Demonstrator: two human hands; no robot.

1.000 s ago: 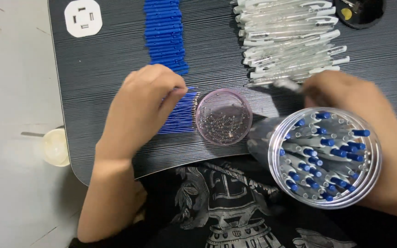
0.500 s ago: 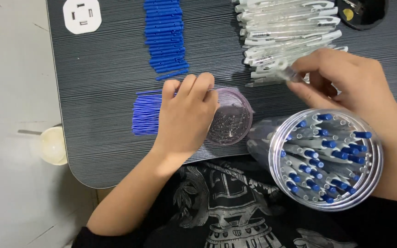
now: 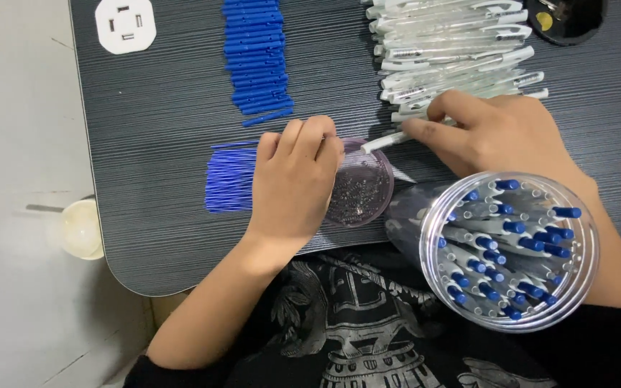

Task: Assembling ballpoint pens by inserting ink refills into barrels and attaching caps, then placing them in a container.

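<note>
My left hand [image 3: 295,185] lies palm down with its fingers curled together, the tips resting at the left rim of a small round purple dish [image 3: 364,188] of tiny metal bits. Anything pinched in those fingers is hidden. Thin blue refills [image 3: 228,179] lie in a bundle just left of this hand. My right hand [image 3: 501,136] pinches one white pen barrel [image 3: 384,141], whose end points left over the dish's upper rim. Behind it lies a pile of white pen barrels [image 3: 454,50].
A stack of short blue tubes [image 3: 256,57] lies at the back of the dark table [image 3: 159,129]. A clear round tub [image 3: 512,251] of blue-tipped pens stands near my lap. Also in view: a white socket plate [image 3: 125,25], a black round holder [image 3: 566,18], a cream cup [image 3: 82,228].
My left hand moved right from the thin blue refills to the purple dish. My right hand drew one white barrel out of the pile toward the dish.
</note>
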